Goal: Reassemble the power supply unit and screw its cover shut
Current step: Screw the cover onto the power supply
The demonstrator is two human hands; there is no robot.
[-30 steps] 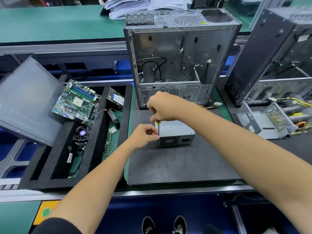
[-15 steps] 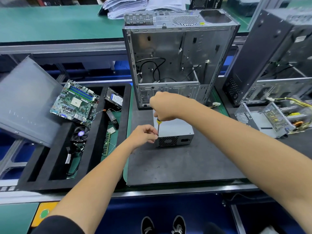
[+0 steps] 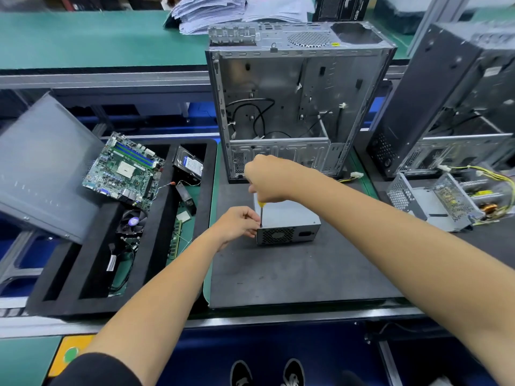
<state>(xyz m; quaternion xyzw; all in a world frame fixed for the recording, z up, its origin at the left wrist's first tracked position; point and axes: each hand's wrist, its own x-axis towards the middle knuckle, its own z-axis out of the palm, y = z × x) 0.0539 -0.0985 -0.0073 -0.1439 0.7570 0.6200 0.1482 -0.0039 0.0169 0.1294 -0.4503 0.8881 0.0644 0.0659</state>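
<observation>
Two shoes (image 3: 264, 373) peek out under the bench (image 3: 278, 320), cut off at the frame's bottom. On the dark mat (image 3: 292, 268) sits the power supply unit (image 3: 288, 225), cover on. Left hand (image 3: 237, 224), fingers curled, pinches at its near-left corner; any screw there is hidden. Right hand (image 3: 269, 178) grips the screwdriver (image 3: 261, 211), handle mostly swallowed, shaft upright. Behind stands an open computer case (image 3: 292, 107); left, a motherboard (image 3: 122, 171) in a foam tray (image 3: 92, 299).

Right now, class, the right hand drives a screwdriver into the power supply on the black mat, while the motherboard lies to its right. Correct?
Not quite. The head view shows the motherboard lying left of the power supply. The right hand, screwdriver and black mat are as stated.
</observation>
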